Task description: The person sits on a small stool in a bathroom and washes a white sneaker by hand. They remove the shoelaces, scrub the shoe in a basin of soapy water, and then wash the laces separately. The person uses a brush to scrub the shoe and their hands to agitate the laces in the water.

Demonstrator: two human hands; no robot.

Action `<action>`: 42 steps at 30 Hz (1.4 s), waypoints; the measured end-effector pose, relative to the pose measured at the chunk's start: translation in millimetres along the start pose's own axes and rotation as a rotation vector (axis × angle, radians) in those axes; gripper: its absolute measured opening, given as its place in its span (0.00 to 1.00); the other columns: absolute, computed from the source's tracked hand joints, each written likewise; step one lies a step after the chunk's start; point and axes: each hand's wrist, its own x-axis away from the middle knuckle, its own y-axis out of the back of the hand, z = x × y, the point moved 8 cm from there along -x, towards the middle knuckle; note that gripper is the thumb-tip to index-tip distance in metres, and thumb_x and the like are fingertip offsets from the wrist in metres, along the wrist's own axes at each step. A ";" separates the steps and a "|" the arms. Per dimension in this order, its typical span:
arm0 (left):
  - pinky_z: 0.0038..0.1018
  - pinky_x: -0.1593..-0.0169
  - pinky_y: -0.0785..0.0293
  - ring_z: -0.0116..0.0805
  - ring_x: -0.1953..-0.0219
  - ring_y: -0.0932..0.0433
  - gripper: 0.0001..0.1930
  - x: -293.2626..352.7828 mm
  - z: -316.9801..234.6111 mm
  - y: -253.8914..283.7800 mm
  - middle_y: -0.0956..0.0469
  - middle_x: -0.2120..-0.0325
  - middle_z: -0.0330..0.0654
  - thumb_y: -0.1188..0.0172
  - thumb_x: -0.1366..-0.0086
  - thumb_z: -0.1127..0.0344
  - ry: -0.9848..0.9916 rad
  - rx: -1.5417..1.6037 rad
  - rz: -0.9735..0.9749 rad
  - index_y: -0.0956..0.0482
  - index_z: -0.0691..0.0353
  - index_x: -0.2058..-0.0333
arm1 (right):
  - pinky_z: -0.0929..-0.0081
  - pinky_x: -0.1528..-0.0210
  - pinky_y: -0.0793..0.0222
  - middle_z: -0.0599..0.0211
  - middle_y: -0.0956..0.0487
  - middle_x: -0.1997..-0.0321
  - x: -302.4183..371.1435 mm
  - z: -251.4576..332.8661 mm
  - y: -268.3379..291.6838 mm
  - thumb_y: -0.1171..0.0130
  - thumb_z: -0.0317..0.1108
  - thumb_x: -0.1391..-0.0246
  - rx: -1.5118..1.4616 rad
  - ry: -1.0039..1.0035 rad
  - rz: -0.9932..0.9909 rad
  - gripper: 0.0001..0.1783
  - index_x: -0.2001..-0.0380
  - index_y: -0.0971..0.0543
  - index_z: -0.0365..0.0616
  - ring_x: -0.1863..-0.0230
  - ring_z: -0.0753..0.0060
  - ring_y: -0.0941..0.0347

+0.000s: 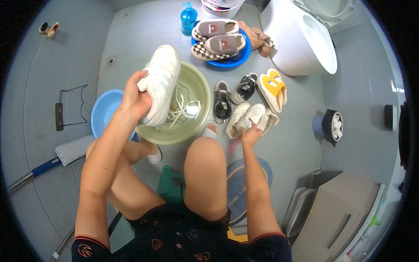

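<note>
My left hand [136, 97] grips a white sneaker [163, 78] by its heel end and opening, toe pointing up and away. The sneaker is held above the rim of a green basin [201, 94], in which white shoelaces [176, 111] lie in shallow water. On the floor to the right, my right hand [252, 132] is closed at the near end of a white shoe [254, 114]. Against it rests another white shoe [235, 121]. Just left of that hand is a blurred pink thing [234, 145], its kind unclear.
Black sneakers [222, 102] and yellow slippers [273, 89] stand beyond the white shoes. A blue basin [244, 54] carries checkered slippers [218, 46], beside a blue pump bottle [188, 19]. A light-blue basin [104, 109] is at left, the toilet [301, 39] at far right.
</note>
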 end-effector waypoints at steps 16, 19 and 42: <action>0.41 0.41 0.31 0.46 0.50 0.24 0.22 19.3 -6.1 -33.6 0.25 0.52 0.54 0.50 0.37 0.63 -0.060 0.031 -0.015 0.32 0.73 0.49 | 0.56 0.45 0.35 0.47 0.36 0.40 18.7 52.4 -15.4 0.34 0.38 0.53 -0.055 0.112 -0.068 0.23 0.52 0.25 0.47 0.43 0.43 0.35; 0.41 0.41 0.32 0.46 0.50 0.25 0.21 10.7 -12.5 -33.1 0.25 0.52 0.54 0.51 0.36 0.63 -0.079 0.047 0.033 0.32 0.73 0.49 | 0.55 0.43 0.36 0.48 0.37 0.38 16.8 38.0 -41.6 0.35 0.37 0.52 -0.075 0.090 -0.013 0.27 0.48 0.29 0.46 0.42 0.43 0.36; 0.40 0.42 0.32 0.44 0.50 0.24 0.20 -6.8 -10.4 19.5 0.24 0.52 0.53 0.51 0.35 0.61 -0.063 -0.068 -0.096 0.30 0.71 0.50 | 0.60 0.51 0.30 0.49 0.20 0.59 23.7 -167.2 -165.5 0.32 0.41 0.57 -0.121 -0.411 0.322 0.25 0.61 0.27 0.36 0.55 0.47 0.23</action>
